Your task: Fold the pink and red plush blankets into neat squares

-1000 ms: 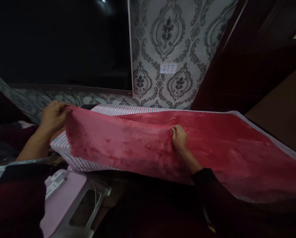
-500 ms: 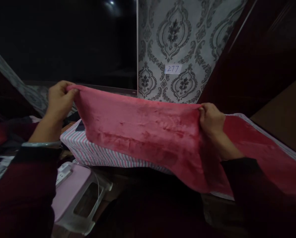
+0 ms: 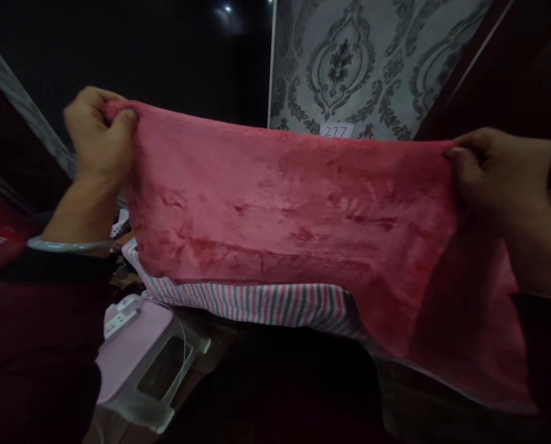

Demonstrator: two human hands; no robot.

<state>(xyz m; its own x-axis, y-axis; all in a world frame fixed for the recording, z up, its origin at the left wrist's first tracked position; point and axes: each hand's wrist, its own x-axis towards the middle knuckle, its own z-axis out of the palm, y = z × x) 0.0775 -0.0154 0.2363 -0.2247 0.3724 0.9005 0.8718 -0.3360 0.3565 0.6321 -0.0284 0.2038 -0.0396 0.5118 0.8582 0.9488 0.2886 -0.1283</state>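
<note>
Both hands stand higher than in the earlier frame, lifting the red cloth (image 3: 275,197) up in front of and above the striped cloth (image 3: 266,305). Left hand (image 3: 97,139): fingers closed on one end of its top edge. Right hand (image 3: 502,176): fingers pinching the other. Edge raised and stretched; remainder, drooping right of the striped cloth, is not gathered up.

dark television (image 3: 164,61) | damask wallpaper (image 3: 298,68) beside it | paper label (image 3: 344,131) "277" on wallpaper | white power strip (image 3: 121,324) on pink-topped plastic stool (image 3: 139,351)
</note>
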